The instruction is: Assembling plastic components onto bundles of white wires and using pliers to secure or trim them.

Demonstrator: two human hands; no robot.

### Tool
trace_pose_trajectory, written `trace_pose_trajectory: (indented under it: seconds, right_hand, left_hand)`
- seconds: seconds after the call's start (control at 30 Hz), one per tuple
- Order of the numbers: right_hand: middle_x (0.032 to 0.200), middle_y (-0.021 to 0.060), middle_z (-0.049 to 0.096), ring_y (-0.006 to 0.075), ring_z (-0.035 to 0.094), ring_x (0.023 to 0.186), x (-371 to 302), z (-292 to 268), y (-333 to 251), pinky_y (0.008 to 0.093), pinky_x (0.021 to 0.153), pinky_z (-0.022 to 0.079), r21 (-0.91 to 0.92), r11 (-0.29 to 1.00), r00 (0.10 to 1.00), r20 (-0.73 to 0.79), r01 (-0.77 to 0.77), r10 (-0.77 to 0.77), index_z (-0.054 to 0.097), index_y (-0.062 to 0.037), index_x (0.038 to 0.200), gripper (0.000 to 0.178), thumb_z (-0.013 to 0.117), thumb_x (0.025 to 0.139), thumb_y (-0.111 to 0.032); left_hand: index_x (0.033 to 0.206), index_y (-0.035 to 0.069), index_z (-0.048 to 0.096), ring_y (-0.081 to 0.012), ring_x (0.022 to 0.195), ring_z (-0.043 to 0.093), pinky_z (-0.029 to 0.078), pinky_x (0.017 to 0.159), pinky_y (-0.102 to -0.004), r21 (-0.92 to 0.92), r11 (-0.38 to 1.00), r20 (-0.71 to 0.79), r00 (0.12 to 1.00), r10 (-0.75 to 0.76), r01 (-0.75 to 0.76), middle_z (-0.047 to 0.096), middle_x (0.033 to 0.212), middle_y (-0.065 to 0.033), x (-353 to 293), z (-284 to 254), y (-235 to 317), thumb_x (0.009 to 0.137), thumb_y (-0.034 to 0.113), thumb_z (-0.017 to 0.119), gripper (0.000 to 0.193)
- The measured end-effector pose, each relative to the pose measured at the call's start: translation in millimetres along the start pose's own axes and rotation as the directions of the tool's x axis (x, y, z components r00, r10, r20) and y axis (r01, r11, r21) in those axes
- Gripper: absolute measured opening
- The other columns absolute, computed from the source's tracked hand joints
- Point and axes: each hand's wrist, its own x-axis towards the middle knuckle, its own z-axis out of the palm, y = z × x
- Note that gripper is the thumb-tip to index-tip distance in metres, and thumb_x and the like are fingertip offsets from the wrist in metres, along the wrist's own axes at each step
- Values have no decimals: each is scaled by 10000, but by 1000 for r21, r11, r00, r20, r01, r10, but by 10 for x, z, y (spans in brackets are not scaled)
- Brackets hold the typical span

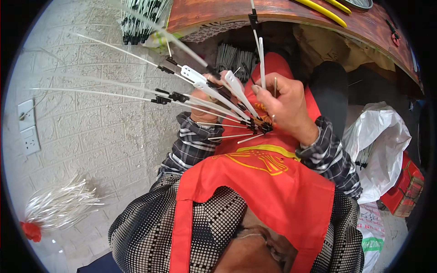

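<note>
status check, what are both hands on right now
Left hand grips fanned white rods with black joints. Right hand closed, pinching one upright rod. Red apron beneath, nothing blocking.

Rods (pixel 214 98) between both hands, bench (pixel 282 13) behind, bag (pixel 380 145) right

Both forearms are coming up from the bottom in plaid sleeves, meeting close together in front of the chest. The right hand (pixel 284 107) is sitting higher, back of the hand facing the camera, fingers curled into a loose fist and the thumb pressing in toward the index finger, so it's pinching something thin. The left hand (pixel 205 111) is tucked lower and mostly hidden, only the knuckles and wrist showing, fingers apparently closed in a grip. Wrists are nearly touching.
</note>
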Motion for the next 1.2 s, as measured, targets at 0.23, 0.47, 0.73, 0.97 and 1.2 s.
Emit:
trace_pose_trajectory:
  seconds: [0.23,0.47,0.73,0.97,1.2]
  right_hand:
    - [660,145,579,337,599,581,-107,125,66,400,509,466,-259,934,951,-120,247,-285,538,-14,788,113,640,742,-22]
    - [684,129,557,319,594,606,-154,140,87,405,536,470,-262,922,947,-73,285,-314,532,-16,807,130,624,715,-7]
    - [682,125,565,300,593,588,-141,127,58,385,525,469,-290,907,940,-60,305,-335,536,-20,796,129,637,716,-15]
    - [675,118,568,287,588,569,-147,130,58,376,513,467,-279,917,946,-72,285,-316,548,-22,790,129,652,713,-20]
    - [669,109,564,273,579,551,-142,110,59,360,495,457,-274,911,937,-78,308,-340,557,-22,784,123,656,713,-12]
  left_hand:
    - [986,47,658,-298,691,588,505,535,-384,-53,990,306,942,138,-128,615,785,-210,44,-32,-77,860,305,650,286]
    - [1036,39,648,-291,650,563,439,620,-388,-81,984,339,924,177,-158,625,785,-165,40,-76,-158,882,416,632,407]
    - [1049,34,658,-323,766,569,524,625,-386,-201,978,294,949,117,-58,582,798,-165,50,-45,-100,819,276,710,338]
    - [1104,47,656,-311,754,567,508,623,-384,-198,978,364,923,129,-59,567,814,-154,58,-61,-99,847,244,681,325]
    - [1122,49,667,-308,771,561,499,685,-400,-224,974,440,894,87,15,582,854,-163,109,-32,-72,831,171,679,316]
